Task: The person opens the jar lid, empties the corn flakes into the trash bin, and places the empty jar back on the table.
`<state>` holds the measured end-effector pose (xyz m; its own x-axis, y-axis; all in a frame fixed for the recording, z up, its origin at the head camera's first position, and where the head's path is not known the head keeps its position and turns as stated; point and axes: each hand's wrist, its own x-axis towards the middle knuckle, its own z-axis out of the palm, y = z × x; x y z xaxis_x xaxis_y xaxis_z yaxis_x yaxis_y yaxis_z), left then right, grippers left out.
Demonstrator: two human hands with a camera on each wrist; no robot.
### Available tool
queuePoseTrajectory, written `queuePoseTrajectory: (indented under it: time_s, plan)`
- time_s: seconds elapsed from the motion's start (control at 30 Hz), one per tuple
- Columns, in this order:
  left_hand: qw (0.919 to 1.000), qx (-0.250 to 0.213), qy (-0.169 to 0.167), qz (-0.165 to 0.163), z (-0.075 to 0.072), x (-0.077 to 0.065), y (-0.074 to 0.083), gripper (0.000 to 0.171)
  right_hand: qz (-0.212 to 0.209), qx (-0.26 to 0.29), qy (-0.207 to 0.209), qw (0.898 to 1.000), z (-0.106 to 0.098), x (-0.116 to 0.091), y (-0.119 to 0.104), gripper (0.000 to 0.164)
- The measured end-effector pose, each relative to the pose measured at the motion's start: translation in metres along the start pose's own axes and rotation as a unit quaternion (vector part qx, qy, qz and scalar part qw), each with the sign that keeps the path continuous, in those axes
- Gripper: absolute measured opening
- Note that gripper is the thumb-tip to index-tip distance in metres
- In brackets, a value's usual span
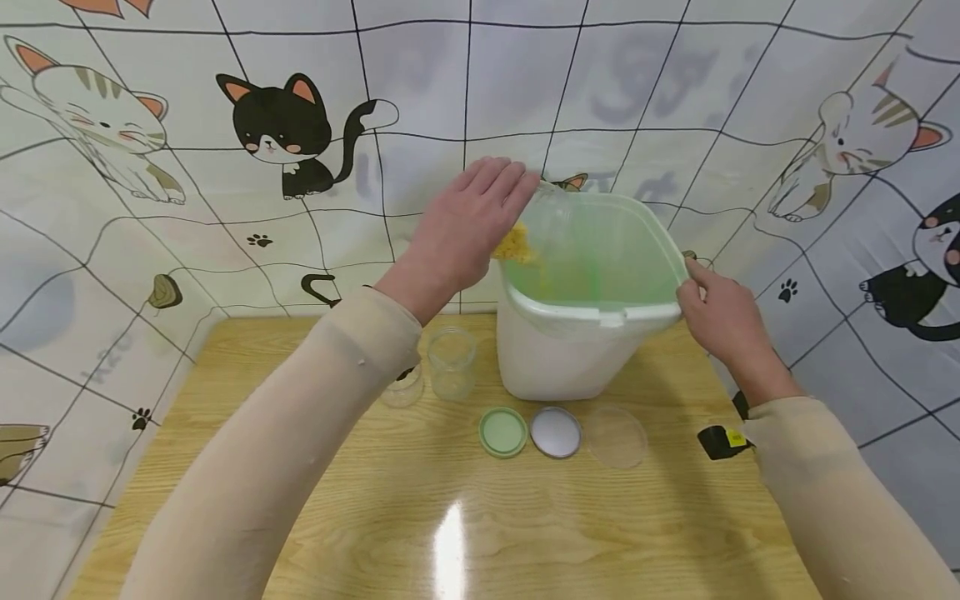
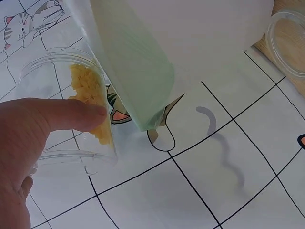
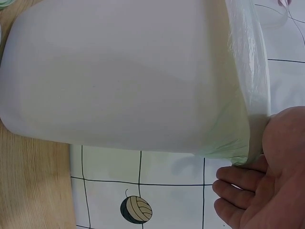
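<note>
My left hand (image 1: 467, 223) grips a clear jar (image 2: 57, 155) with its thumb across the side. The jar is tipped over the left edge of a white bin (image 1: 558, 358), and yellow pieces (image 2: 86, 83) lie along its wall. Their exact kind is hard to tell. A pale green liner bag (image 1: 600, 258) covers the bin's inside and folds over the rim. At the bin's right corner, my right hand (image 1: 723, 312) holds the rim and liner between thumb and fingers. The bin stands tilted, its mouth leaning right.
Left of the bin stand a clear jar (image 1: 452, 371) and another clear container (image 1: 403, 390), partly behind my sleeve. In front lie a green lid (image 1: 503, 432), a whitish lid (image 1: 556, 432) and a clear disc (image 1: 617, 437). A cat-print sheet (image 1: 420, 83) rises behind the wooden table (image 1: 360, 517).
</note>
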<state>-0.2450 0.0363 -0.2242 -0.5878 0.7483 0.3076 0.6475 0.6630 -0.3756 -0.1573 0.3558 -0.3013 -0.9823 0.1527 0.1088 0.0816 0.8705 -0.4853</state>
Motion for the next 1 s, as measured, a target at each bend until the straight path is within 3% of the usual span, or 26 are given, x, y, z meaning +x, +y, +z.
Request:
queuePoseTrajectory:
  time_s: [0.67,1.0]
  plan:
    - [0.9997,0.026,-0.001,0.005,-0.011,0.006,0.001,0.075,0.004,-0.002,-0.008,1.000,0.000,0.002,0.000,0.060]
    - [0.9991,0.036,-0.006,0.020,-0.008,0.009,0.006,0.076,0.005,-0.008,-0.007,1.000,-0.002,0.000,0.001,0.060]
